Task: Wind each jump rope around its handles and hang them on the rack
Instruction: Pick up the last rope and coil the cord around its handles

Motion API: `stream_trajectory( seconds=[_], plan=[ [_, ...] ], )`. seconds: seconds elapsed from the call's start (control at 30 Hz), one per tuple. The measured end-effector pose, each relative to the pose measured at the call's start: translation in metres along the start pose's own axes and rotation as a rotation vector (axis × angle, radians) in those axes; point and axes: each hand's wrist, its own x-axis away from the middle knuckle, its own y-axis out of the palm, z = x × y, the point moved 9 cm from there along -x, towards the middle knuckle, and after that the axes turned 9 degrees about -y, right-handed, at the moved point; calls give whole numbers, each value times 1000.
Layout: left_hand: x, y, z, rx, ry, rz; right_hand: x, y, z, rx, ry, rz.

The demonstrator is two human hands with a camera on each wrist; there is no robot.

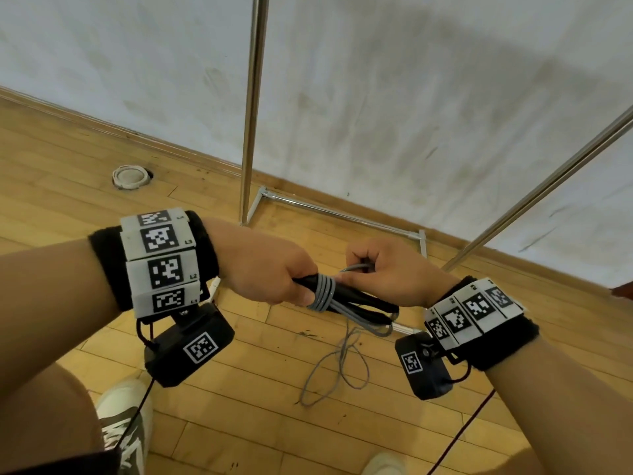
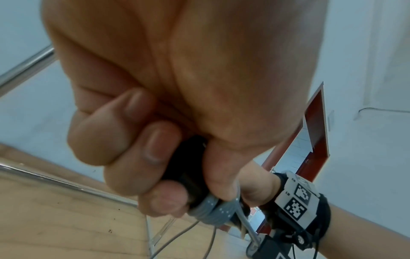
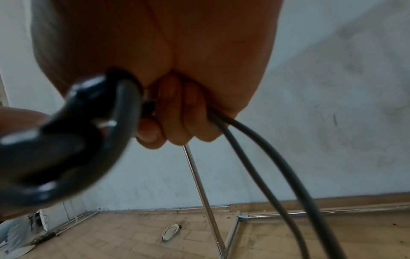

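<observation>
My left hand (image 1: pixel 274 272) grips the two black handles (image 1: pixel 363 305) of a jump rope, held side by side in front of me. Several turns of grey rope (image 1: pixel 323 291) wrap the handles just past my left fingers (image 2: pixel 142 154). My right hand (image 1: pixel 380 269) holds a loop of the grey rope (image 3: pixel 250 150) in its curled fingers, close to the wraps. The loose rest of the rope (image 1: pixel 337 368) hangs down and lies on the wooden floor. The handle ends (image 3: pixel 66 133) show blurred and near in the right wrist view. The metal rack (image 1: pixel 251 108) stands against the wall ahead.
The rack's base rail (image 1: pixel 339 214) lies along the skirting and a slanted rack tube (image 1: pixel 534 197) rises at the right. A round white floor fitting (image 1: pixel 131 176) sits at the left. My shoes (image 1: pixel 123 426) are below. A red door (image 2: pixel 315 133) shows in the left wrist view.
</observation>
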Motion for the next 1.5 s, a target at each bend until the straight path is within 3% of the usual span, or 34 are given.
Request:
stream_trajectory(
  seconds=[0.3, 0.43, 0.63, 0.77, 0.93, 1.13, 1.23, 1.37, 1.5],
  plan=[
    [-9, -13, -9, -166, -68, 132, -2, -8, -8, -157, 166, 42],
    [-11, -30, -14, -152, -90, 290, 1, -14, -1, -274, 235, 103],
    [-10, -54, -19, 60, -55, 490, 7, -21, -6, -389, 182, 293],
    [-7, -61, -17, 258, 18, 551, 13, -21, -2, -435, 188, 404],
    [1, -63, -4, 468, 161, 505, 21, -14, -2, -441, 120, 409],
    [10, -58, 9, 543, 246, 379, 26, -11, -2, -469, -32, 249],
    [12, -51, 14, 531, 256, 297, 30, -8, 4, -505, -10, 199],
    [18, -41, 20, 487, 275, 206, 33, 5, 18, -375, 88, 30],
    [21, -33, 23, 391, 262, 177, 30, 12, 11, -455, -13, -57]
  ],
)
